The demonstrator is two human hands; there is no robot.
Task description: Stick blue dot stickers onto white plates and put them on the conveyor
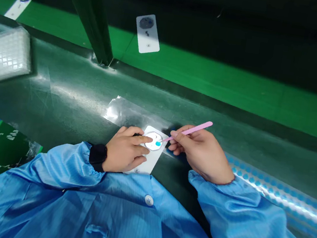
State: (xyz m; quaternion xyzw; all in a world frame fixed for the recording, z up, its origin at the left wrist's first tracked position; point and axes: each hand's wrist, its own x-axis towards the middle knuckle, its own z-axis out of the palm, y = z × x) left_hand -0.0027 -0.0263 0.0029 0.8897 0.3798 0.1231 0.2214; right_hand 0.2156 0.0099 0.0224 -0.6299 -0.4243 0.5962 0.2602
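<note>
My left hand (125,152) pins the white rectangular plastic card (152,160); right hand (201,153) pinches a slim pink stick (193,129). I'd press lightly.

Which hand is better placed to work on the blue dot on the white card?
Probably the right hand: its pink stick points its tip at the blue dot. The left hand is occupied holding the white card steady.

Blue button-front smock (120,216), black wristband (98,157)
</note>
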